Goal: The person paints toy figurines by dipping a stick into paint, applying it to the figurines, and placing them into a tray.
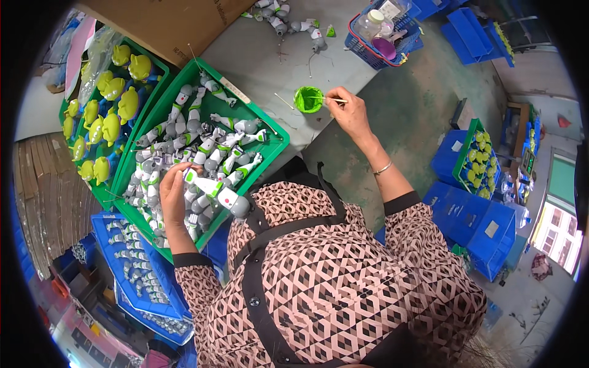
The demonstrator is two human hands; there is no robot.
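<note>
In my left hand (174, 191) is a white and grey toy arm (211, 187), pinched at one end above a green tray (270, 151) heaped with similar toy arms. Its rounded grey end points toward my body. My right hand (350, 115) grips a thin paintbrush (333, 99) between closed fingers. The brush tip reaches into a small cup of bright green paint (307, 100) on the grey table (264, 67). A thin stick (284, 101) lies beside the cup.
A second green tray (161, 78) of green-headed toy figures sits at the left, near a cardboard box (165, 24). Blue trays (169, 279) with grey parts are below. A blue basket (368, 52) holds jars. Blue crates (469, 221) stand at the right.
</note>
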